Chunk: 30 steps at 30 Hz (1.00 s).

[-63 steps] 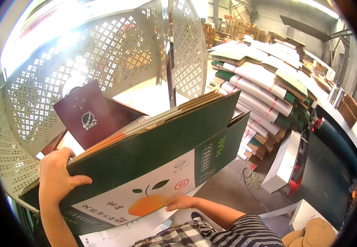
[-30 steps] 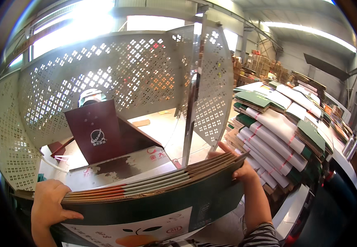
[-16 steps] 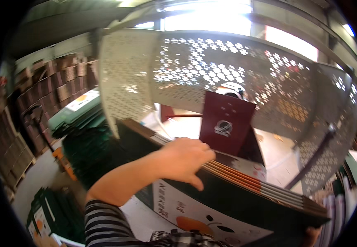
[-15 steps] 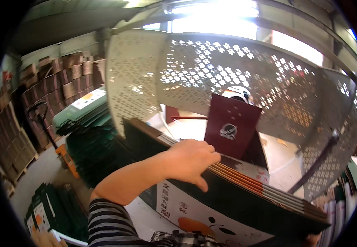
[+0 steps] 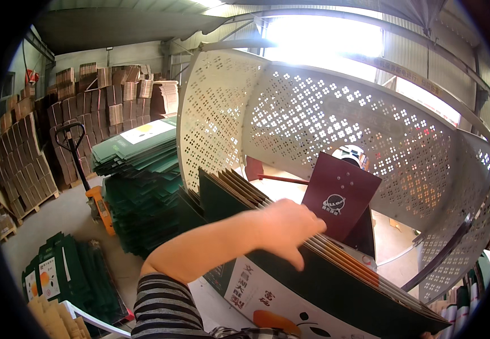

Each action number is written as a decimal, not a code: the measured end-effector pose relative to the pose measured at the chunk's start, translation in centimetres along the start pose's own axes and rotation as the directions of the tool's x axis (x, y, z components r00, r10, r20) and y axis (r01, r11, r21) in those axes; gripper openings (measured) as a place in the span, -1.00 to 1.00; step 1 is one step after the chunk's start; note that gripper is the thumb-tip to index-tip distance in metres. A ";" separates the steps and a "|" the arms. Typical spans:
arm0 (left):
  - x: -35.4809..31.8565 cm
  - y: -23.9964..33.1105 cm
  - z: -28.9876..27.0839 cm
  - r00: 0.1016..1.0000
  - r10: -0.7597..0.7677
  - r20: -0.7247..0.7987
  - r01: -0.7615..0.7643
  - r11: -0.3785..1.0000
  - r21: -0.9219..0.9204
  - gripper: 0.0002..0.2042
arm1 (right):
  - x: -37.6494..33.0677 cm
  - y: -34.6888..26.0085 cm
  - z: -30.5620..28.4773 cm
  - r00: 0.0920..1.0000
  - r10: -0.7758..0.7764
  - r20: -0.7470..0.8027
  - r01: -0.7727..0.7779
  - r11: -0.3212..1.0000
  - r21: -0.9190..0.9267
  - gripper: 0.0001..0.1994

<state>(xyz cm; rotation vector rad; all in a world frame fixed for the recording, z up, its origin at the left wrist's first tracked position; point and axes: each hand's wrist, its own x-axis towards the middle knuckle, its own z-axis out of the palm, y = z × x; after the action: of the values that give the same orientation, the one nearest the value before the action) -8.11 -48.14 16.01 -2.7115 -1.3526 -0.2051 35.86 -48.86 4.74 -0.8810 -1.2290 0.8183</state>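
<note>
My left hand (image 5: 290,226), in a striped sleeve, reaches from the lower left over a stack of dark green printed cardboard sheets (image 5: 335,271). Its fingers hook over the sheets' top edges, and the thumb lies against the near face. The sheets stand on edge, slanting down to the right, with a white panel and orange fruit print on the front. At the lower right corner of the stack, only a sliver of my right hand (image 5: 426,335) shows; its fingers are mostly hidden. A maroon plate (image 5: 341,195) rises just behind the sheets.
A perforated light metal guard (image 5: 335,124) curves round the far side. To the left stand a tall pile of green cardboard (image 5: 143,192), an orange pallet jack (image 5: 100,209) and stacked brown cartons (image 5: 95,104). More green sheets (image 5: 69,277) lie low at the left.
The view has swung left, so the guard and maroon plate appear further right. My left hand stays on the top edges of the sheets, its thumb still on the near side.
</note>
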 end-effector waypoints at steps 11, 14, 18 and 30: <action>-9.8 -12.5 6.6 0.541 -0.559 -0.629 -0.090 0.705 -0.704 0.03 | -0.7 -0.4 -0.2 0.998 -0.031 -0.051 0.028 0.997 -0.068 -0.21; -9.0 -13.1 8.5 0.488 -0.591 -0.643 -0.399 0.504 -0.766 0.01 | -0.4 -0.4 0.1 0.998 -0.030 -0.054 0.026 0.997 -0.079 -0.22; -8.7 -16.1 11.7 0.662 -0.612 -0.432 -0.362 0.244 -0.900 0.01 | -0.2 -0.4 0.5 0.997 -0.026 -0.074 0.019 0.995 -0.098 -0.23; -6.9 -15.4 10.4 0.770 -0.609 -0.190 -0.084 0.199 -0.976 -0.38 | -1.2 -0.7 0.6 0.993 -0.016 -0.116 0.003 0.994 -0.111 -0.26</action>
<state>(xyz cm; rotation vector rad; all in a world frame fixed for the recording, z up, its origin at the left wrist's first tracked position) -23.73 -42.72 5.17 -2.4465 -1.8242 -2.4894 35.12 -50.17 4.87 -0.9986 -1.1831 0.6862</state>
